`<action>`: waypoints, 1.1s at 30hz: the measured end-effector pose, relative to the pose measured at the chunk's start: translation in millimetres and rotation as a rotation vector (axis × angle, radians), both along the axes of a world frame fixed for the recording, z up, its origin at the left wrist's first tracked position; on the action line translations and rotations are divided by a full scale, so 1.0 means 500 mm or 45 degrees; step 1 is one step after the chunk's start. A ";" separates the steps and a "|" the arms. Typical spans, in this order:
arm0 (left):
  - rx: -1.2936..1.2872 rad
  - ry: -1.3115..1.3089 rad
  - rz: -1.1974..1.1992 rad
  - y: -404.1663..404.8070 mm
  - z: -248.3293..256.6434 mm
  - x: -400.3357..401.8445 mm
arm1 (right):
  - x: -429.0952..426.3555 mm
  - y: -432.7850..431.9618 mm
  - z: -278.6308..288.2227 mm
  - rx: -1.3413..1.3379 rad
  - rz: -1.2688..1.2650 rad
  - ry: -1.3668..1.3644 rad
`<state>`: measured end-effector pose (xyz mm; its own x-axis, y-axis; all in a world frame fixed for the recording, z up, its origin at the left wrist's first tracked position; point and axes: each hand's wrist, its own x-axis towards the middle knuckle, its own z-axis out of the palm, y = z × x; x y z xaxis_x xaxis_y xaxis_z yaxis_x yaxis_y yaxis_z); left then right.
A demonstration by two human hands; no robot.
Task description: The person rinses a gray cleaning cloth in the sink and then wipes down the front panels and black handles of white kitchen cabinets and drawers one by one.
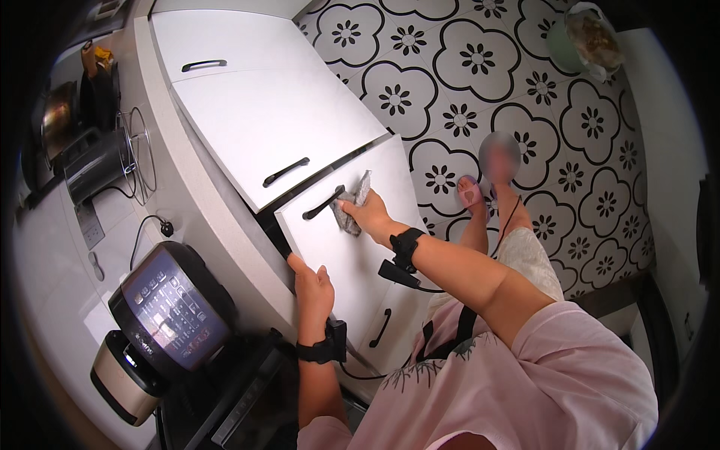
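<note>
My right hand (371, 216) grips a grey cloth (349, 211) and presses it against a white cabinet door (360, 270), at the upper end of its black handle (323, 203). This door stands slightly open, with a dark gap along its edges. My left hand (312, 289) is at the door's top corner near the countertop, its thumb at the edge; some of its fingers are hidden behind the door. Beside this door is another white cabinet door (270, 118) with a black handle (286, 171). Both wrists wear black straps with small devices.
An electric cooker (174, 304) with a control panel stands on the countertop (219, 214). A dark kettle (98, 163), pans and a wire rack (143, 154) are farther along. A green bin (562, 50) with a bag stands on the patterned floor (461, 90).
</note>
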<state>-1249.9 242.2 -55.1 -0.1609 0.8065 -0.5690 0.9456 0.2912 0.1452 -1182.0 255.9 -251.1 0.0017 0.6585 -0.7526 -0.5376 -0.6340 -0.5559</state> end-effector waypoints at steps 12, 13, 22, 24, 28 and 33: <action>0.101 0.012 -0.154 -0.011 0.004 0.008 | 0.165 0.113 0.031 0.911 0.251 -0.106; 0.143 -0.007 -0.191 -0.014 0.001 0.001 | 0.161 0.129 0.047 1.109 0.380 -0.323; 0.165 0.011 -0.212 -0.020 -0.008 -0.005 | 0.160 0.158 0.124 1.483 0.402 -0.430; 0.165 -0.014 -0.201 -0.019 -0.005 0.004 | 0.166 0.160 0.135 1.528 0.352 -0.461; 0.110 0.057 -0.122 -0.015 -0.002 0.007 | 0.148 0.169 0.116 1.494 0.320 -0.369; 0.177 0.037 -0.149 -0.017 -0.006 -0.019 | 0.141 0.176 0.075 1.342 0.594 -0.540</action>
<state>-1259.4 233.8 -58.3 -0.0764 0.8913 -0.4469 0.9762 0.1582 0.1486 -1111.3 343.7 -213.3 -0.2819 0.9475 0.1508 -0.0314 0.1480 -0.9885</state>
